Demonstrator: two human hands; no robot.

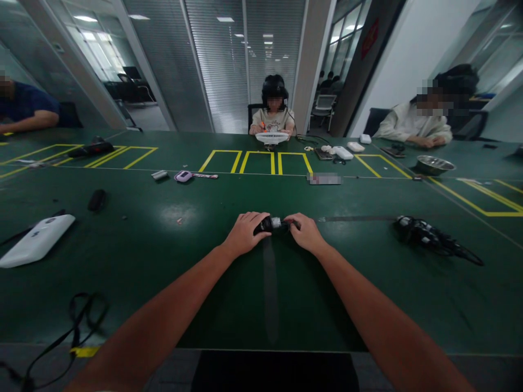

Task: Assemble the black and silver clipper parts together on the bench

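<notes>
Bare forearms (182, 288), hands (244, 233) gripping black object (271, 224), silvery midsection (277, 222)

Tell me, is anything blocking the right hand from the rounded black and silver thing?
No, nothing visible. The left hand grips the rounded black and silver thing; the right hand is close by its silver end, though contact is unclear.

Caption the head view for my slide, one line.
Left hand holds a dark object, right hand close beside it, at a green table.
</notes>
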